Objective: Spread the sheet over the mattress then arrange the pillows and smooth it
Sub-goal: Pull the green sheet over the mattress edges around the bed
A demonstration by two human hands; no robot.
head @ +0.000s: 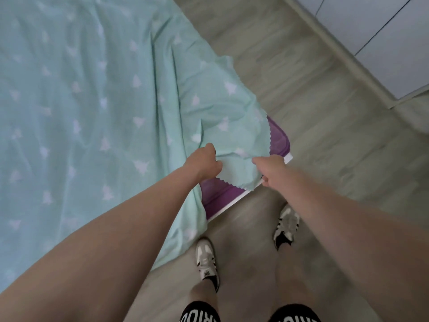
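You stand at the corner of the bed with both fists closed on the mint star-print sheet (92, 101). Your left hand (207, 162) bunches the cloth just inside the corner; your right hand (269, 169) pinches the zigzag-cut hem right at it. The sheet covers most of the mattress, but the purple mattress corner (279, 138) shows bare on both sides of your grip.

The risk here is pulling too hard toward yourself: the cloth is thin and light, so a tug probably drags the far side off its edge, which you cannot see from here. Pull unevenly and the long creases running up the bed likely deepen rather than flatten. Let go too early and the corner may slip back, leaving the purple showing.

The sheet's side edge hangs down past the mattress near your left shoe (206, 259), close enough to step on and pin. Your right shoe (286, 225) stands on open wood floor (325, 135). You have free floor to the right up to the white wall panel (383, 31). No pillows are in view.
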